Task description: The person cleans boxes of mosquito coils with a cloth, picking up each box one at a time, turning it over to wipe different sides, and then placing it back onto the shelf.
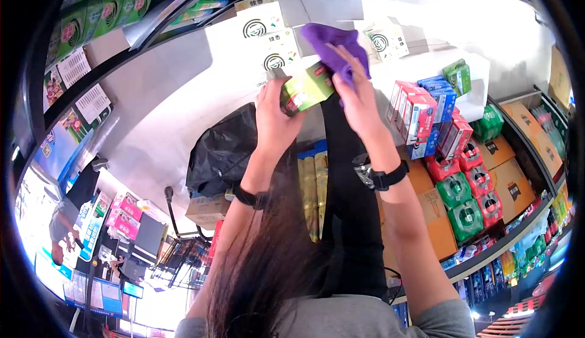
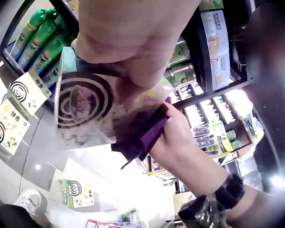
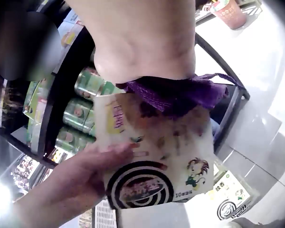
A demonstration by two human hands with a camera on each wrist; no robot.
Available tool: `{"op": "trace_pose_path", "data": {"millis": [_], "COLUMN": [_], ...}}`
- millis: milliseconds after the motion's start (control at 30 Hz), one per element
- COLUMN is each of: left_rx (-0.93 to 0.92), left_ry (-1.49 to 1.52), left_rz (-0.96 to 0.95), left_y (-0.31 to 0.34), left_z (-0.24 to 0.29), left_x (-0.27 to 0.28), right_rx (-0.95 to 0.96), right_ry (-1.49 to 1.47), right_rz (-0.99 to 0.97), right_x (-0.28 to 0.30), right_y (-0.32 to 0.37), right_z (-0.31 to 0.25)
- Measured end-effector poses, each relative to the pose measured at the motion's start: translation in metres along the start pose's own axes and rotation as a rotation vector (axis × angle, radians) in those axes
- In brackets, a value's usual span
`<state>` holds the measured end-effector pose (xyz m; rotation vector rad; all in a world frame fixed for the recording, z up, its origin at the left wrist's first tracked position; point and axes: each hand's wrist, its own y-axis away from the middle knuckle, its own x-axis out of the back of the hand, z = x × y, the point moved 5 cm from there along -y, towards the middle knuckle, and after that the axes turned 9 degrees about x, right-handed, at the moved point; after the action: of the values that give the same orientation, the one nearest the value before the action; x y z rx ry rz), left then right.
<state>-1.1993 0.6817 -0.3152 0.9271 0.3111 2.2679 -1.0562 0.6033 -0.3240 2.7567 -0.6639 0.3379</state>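
Observation:
A mosquito coil box [image 1: 309, 87], green on the side facing the head camera, is raised in front of the body. My left hand [image 1: 279, 117] grips one end of it. In the left wrist view, the white face of the box [image 2: 83, 107] shows a black spiral. My right hand [image 1: 361, 97] holds a bunched purple cloth [image 1: 332, 40] at the other end of the box. In the right wrist view the cloth [image 3: 175, 97] lies against the white face, and the left hand's fingers [image 3: 116, 156] spread over that face.
More mosquito coil boxes [image 1: 280, 50] lie on the pale floor ahead. A black plastic bag [image 1: 225, 152] sits left of the legs. Stacked pink boxes [image 1: 417, 112] and shrink-wrapped green packs [image 1: 466, 219] stand right, on cartons. A shelf of green packages [image 1: 106, 15] runs along the upper left.

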Motion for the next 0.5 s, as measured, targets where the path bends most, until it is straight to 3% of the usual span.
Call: {"op": "trace_pose_path", "data": {"millis": [33, 133, 200, 300, 333, 400, 500], "left_rx": [-0.084, -0.031, -0.012, -0.1, -0.098, -0.258, -0.42], "left_ry": [-0.113, 0.0, -0.018, -0.092, -0.092, -0.095, -0.117], "left_rz": [0.029, 0.039, 0.026, 0.001, 0.003, -0.057, -0.107], "left_y": [-0.004, -0.015, -0.017, -0.016, -0.015, -0.01, -0.005], "left_z": [0.006, -0.005, -0.007, -0.001, 0.0, 0.011, 0.019], "left_x": [-0.002, -0.01, -0.007, 0.001, 0.003, 0.005, 0.003], "right_rx": [-0.013, 0.239, 0.257, -0.122, -0.109, -0.172, -0.365], "right_ry": [-0.052, 0.032, 0.066, -0.224, -0.254, -0.209, -0.087], "right_rz": [-0.039, -0.126, -0.11, 0.082, 0.174, 0.156, -0.109], "right_x": [-0.005, -0.017, -0.014, 0.0, 0.007, 0.022, 0.028], "right_y": [-0.001, -0.003, -0.003, 0.001, -0.003, -0.008, -0.014], "right_z": [-0.016, -0.034, -0.033, 0.008, 0.02, 0.043, 0.057]}}
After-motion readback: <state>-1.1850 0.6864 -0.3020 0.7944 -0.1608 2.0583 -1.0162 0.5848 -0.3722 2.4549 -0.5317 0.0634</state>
